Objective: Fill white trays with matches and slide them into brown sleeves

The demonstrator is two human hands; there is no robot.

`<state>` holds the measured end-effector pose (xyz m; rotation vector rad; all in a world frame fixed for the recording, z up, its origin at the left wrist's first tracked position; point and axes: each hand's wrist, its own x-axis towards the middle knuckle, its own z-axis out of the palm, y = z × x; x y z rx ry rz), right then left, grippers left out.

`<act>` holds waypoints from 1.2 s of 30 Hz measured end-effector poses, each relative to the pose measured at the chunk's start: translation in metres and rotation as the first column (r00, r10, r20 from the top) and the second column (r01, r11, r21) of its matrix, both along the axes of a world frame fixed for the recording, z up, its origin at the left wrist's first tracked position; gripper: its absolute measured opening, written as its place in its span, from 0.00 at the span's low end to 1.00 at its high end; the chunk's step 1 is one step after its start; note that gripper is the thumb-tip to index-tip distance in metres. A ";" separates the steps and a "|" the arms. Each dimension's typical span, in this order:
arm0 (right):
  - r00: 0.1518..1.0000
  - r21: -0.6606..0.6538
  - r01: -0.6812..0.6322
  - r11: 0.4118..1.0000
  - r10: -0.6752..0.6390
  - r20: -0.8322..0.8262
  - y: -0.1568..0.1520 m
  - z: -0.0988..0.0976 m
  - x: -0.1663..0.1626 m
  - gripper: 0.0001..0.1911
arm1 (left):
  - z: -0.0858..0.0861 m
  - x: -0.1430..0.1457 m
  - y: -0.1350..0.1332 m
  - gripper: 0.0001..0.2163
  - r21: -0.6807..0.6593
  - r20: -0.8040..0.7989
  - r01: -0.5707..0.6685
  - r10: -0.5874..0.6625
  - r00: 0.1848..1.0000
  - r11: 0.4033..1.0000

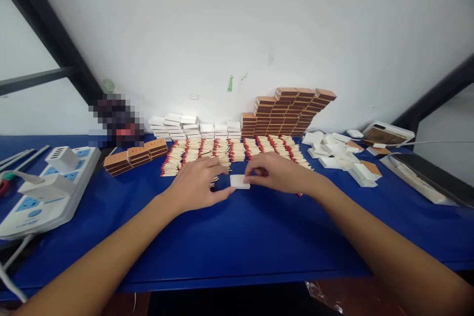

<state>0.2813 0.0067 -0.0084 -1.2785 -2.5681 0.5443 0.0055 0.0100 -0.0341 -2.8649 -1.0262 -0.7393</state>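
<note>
A small white matchbox tray point(240, 182) sits just above the blue table between my hands. My right hand point(272, 172) pinches its right end with thumb and curled fingers. On the other side, my left hand point(198, 181) has its thumb and fingers apart; the thumb tip reaches the tray's left corner, and the fingers lie over loose matches. Beyond both hands, red-tipped matches point(237, 150) are laid out in several rows of bundles. What the tray contains, if anything, I cannot make out.
Brown matchboxes point(277, 119) are stacked against the wall, with white trays point(177, 127) to their left. More matchboxes point(137, 156) stand at left. White trays point(333, 150) are heaped at right. A power strip point(64, 205) lies far left, a dark phone-like object point(433, 177) far right.
</note>
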 end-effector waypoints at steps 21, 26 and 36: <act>0.983 0.186 0.182 0.966 -0.183 -0.009 0.028 -0.040 0.034 0.10 | -0.021 0.006 0.003 0.13 0.020 0.033 0.066 -0.066 0.997 0.998; 0.971 0.215 0.212 0.953 -0.230 0.061 0.021 -0.037 0.029 0.09 | -0.021 0.006 0.004 0.13 0.021 0.054 0.075 -0.076 0.996 0.997; 0.976 0.193 0.182 0.964 -0.201 0.080 0.014 -0.038 0.029 0.07 | -0.016 0.002 0.007 0.12 0.013 0.063 0.065 -0.066 0.996 0.998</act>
